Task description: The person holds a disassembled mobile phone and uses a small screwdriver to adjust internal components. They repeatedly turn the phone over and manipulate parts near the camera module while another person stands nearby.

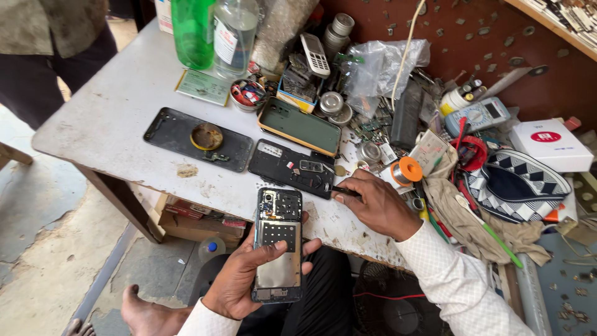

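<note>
My left hand (239, 277) holds an opened phone (278, 244) with its back removed, inner boards and a metal shield showing, just in front of the table's near edge. My right hand (376, 205) rests on the table and grips a thin dark tool (339, 188) whose tip touches a black phone part (292, 169) lying flat. Behind that part lies a phone shell with a dark green inside (300, 126). A black back cover (198, 139) with a small round yellow-rimmed dish on it lies to the left.
The worn white table (118, 106) carries a green bottle (193, 31), a clear bottle (235, 34), a keypad phone (314, 55), a multimeter (477, 115), a solder spool (405, 172), a white box (550, 144) and rags. Another person (53, 50) stands at the far left.
</note>
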A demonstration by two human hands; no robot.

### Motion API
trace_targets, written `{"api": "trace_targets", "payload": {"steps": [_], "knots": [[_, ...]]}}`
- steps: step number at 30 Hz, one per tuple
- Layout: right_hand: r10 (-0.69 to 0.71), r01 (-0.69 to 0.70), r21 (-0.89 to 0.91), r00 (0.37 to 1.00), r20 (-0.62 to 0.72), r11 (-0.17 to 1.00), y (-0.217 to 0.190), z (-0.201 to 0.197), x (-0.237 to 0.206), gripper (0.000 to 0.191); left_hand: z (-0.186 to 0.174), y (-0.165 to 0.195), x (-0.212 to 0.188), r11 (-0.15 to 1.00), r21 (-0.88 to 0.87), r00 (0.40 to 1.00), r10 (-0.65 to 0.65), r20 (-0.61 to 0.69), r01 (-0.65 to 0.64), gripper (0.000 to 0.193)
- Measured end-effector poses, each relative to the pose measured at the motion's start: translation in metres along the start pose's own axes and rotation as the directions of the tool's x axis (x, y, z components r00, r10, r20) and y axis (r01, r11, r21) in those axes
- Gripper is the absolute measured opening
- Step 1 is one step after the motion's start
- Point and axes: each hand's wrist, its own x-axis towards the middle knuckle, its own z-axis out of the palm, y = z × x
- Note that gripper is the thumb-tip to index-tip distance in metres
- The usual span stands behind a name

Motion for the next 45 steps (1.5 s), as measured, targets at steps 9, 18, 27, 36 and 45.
{"api": "trace_targets", "payload": {"steps": [9,18,27,36,45], "knots": [[-0.042,0.042,-0.004,0.996,-0.081,0.999,0.010,-0.009,-0.002,0.024,0.006,-0.001,-0.001,1.000,0.003,1.000,-0.006,-0.025,0.006,0.061],[-0.054,0.051,-0.028,0.987,-0.152,0.998,0.012,-0.011,0.011,0.024,0.006,-0.002,-0.001,0.998,-0.042,0.998,-0.054,-0.023,0.053,0.062],[-0.095,0.074,-0.124,0.981,-0.171,0.990,0.008,-0.003,0.040,0.032,0.007,-0.003,-0.002,0.999,-0.038,0.995,-0.017,-0.100,0.014,0.062],[-0.024,-0.014,-0.244,0.988,-0.151,0.970,-0.015,-0.002,0.048,0.027,-0.007,0.002,0.000,1.000,0.006,0.999,0.000,0.035,0.000,0.064],[-0.124,0.131,0.019,0.971,-0.206,0.991,-0.011,-0.004,0.042,0.024,-0.014,0.007,0.002,0.999,0.016,0.996,-0.052,0.070,0.051,0.069]]}}
